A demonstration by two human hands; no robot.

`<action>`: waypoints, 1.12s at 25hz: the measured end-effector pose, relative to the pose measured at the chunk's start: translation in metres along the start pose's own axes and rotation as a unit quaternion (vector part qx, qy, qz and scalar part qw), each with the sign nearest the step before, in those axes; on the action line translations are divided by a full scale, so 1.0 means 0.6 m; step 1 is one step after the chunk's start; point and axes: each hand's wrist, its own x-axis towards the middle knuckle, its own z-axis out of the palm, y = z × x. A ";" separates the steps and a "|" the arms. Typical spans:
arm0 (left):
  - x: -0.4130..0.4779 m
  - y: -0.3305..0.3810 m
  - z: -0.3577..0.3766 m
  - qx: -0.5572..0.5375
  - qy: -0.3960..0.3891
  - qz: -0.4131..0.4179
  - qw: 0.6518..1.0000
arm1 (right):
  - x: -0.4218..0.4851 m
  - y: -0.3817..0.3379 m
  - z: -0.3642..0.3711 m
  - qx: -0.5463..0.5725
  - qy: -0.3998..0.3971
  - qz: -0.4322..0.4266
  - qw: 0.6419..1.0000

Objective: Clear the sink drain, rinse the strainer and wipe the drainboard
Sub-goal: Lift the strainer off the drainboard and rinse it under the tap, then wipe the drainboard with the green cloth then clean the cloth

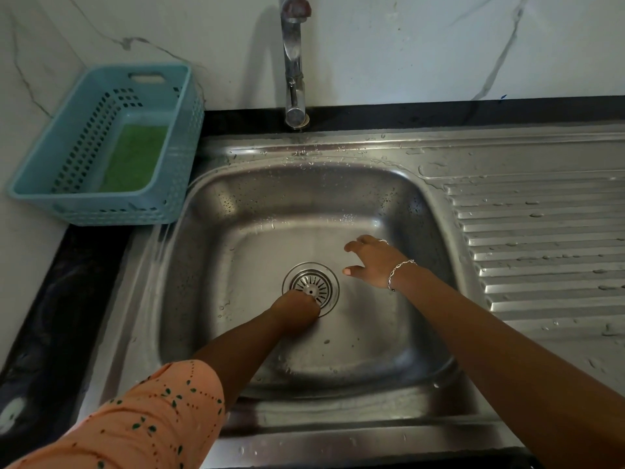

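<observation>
Wet sink [216, 211]: strainer [314, 282] seated in drain. Left hand [297, 308] at its 7 o'clock edge, fingers hidden, grip unclear. Right hand [370, 262] at 3 o'clock, fingers [353, 246] spread. Strainer likely light, stiff, slippery; pinch centre knob [310, 291].

Dim, cool, even light. The faucet [293, 62] casts a soft shadow on the marble wall [406, 45] toward 9 o'clock, so the light falls from the 3 o'clock side. Pale glints sit on the drainboard [541, 231] ridges at 3 o'clock and on the wet sink [304, 154] rim at 12, with no harsh glare. The black table [67, 299] at 8 o'clock sinks into murk. The left hand [297, 308] and sleeve [152, 418] look soft, slightly smeared. Straight edges bow toward the frame's borders.
</observation>
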 end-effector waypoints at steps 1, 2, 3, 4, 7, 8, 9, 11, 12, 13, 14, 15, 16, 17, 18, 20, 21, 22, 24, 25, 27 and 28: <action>-0.003 -0.002 -0.003 0.002 -0.003 -0.006 1.000 | -0.001 -0.002 0.001 -0.008 0.004 -0.004 1.000; -0.006 -0.006 -0.008 0.002 -0.001 -0.015 1.000 | -0.002 -0.004 0.001 -0.016 0.009 -0.008 1.000; -0.011 -0.012 -0.014 -0.003 0.006 -0.027 1.000 | -0.003 -0.006 0.001 -0.025 0.018 -0.013 0.999; -0.017 -0.017 -0.020 -0.011 0.017 -0.042 0.999 | -0.006 -0.008 0.000 -0.037 0.029 -0.019 0.999; -0.041 -0.034 -0.048 -0.011 0.059 -0.095 0.994 | -0.018 -0.015 -0.006 -0.076 0.082 -0.044 0.993; -0.048 -0.037 -0.058 -0.013 0.076 -0.117 0.990 | -0.022 -0.017 -0.006 -0.087 0.098 -0.050 0.990; -0.057 -0.039 -0.071 -0.023 0.099 -0.145 0.984 | -0.027 -0.020 -0.008 -0.096 0.115 -0.055 0.987; -0.074 -0.038 -0.099 -0.060 0.149 -0.204 0.966 | -0.033 -0.028 -0.017 -0.097 0.146 -0.063 0.982; -0.082 -0.037 -0.114 -0.081 0.178 -0.230 0.953 | -0.035 -0.033 -0.023 -0.094 0.160 -0.068 0.980; -0.090 -0.036 -0.128 -0.099 0.209 -0.254 0.939 | -0.036 -0.037 -0.031 -0.095 0.176 -0.075 0.977; -0.098 -0.035 -0.141 -0.110 0.236 -0.273 0.926 | -0.036 -0.042 -0.039 -0.099 0.192 -0.082 0.973; -0.105 -0.035 -0.153 -0.116 0.256 -0.285 0.917 | -0.035 -0.046 -0.048 -0.102 0.205 -0.089 0.969; -0.111 -0.037 -0.163 -0.119 0.268 -0.293 0.910 | -0.033 -0.050 -0.058 -0.103 0.215 -0.094 0.967; -0.119 -0.040 -0.174 -0.122 0.280 -0.302 0.903 | -0.030 -0.054 -0.069 -0.103 0.229 -0.099 0.963; -0.126 -0.043 -0.184 -0.125 0.288 -0.312 0.897 | -0.028 -0.058 -0.079 -0.103 0.242 -0.104 0.959; -0.138 -0.048 -0.199 -0.130 0.297 -0.328 0.887 | -0.022 -0.063 -0.097 -0.095 0.260 -0.109 0.955; -0.143 -0.049 -0.203 -0.130 0.298 -0.334 0.885 | -0.020 -0.064 -0.103 -0.090 0.261 -0.110 0.955; -0.147 -0.049 -0.207 -0.130 0.299 -0.338 0.883 | -0.018 -0.066 -0.107 -0.087 0.262 -0.112 0.955; -0.154 -0.047 -0.213 -0.133 0.295 -0.340 0.883 | -0.015 -0.067 -0.109 -0.088 0.262 -0.115 0.954; -0.158 -0.047 -0.216 -0.135 0.292 -0.343 0.883 | -0.013 -0.068 -0.108 -0.091 0.262 -0.119 0.953; -0.166 -0.044 -0.221 -0.144 0.280 -0.349 0.883 | -0.011 -0.071 -0.105 -0.095 0.260 -0.123 0.953; -0.171 -0.042 -0.223 -0.150 0.273 -0.353 0.882 | -0.010 -0.074 -0.104 -0.095 0.259 -0.126 0.953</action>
